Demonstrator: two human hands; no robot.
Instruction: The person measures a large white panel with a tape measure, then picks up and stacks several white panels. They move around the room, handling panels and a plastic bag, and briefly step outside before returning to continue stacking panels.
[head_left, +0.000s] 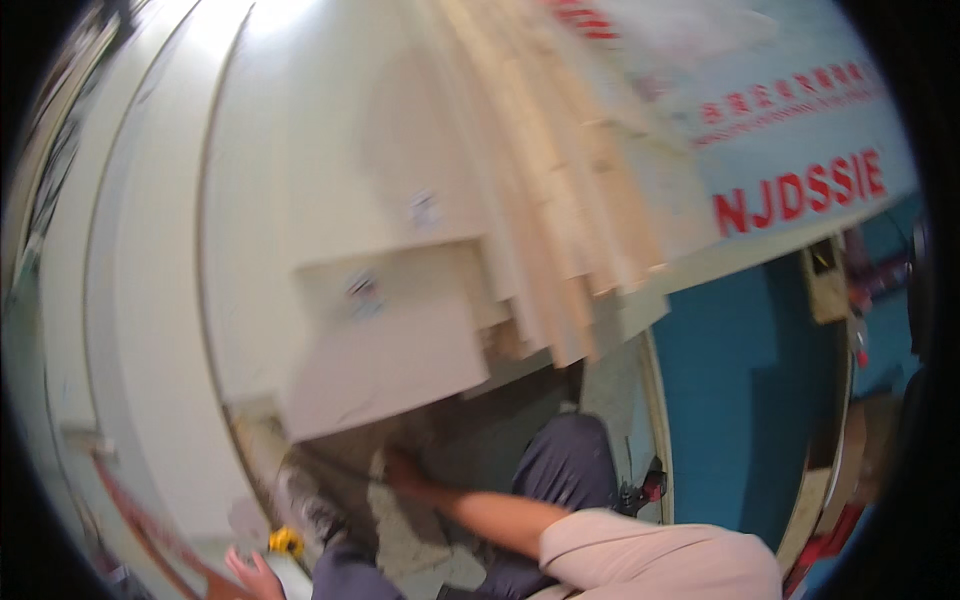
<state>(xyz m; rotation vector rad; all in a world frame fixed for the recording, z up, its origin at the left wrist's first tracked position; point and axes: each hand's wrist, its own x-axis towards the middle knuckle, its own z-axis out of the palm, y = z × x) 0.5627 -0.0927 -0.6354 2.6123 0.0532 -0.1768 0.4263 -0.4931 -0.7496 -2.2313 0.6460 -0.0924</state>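
My right hand (405, 471) reaches into the shadow below the near edge of a pale board (390, 375). It is blurred and dim, so its fingers and anything in them cannot be made out. At the bottom left my left hand (255, 576) has its fingers apart and shows nothing in its grasp. Close by it lies a yellow object (286, 541), too blurred to name. A shoe (311, 506) stands between that object and my right hand. Both of my knees show in dark trousers, one of them right of my right forearm.
Long wooden strips (555, 225) lie over the pale boards, their ends uneven. Behind them is a light sheet (795, 157) with red writing. At the right, a blue surface (720, 405) has a yellowish device (823, 281) beside it. A red and black tool (652, 484) is near my knee.
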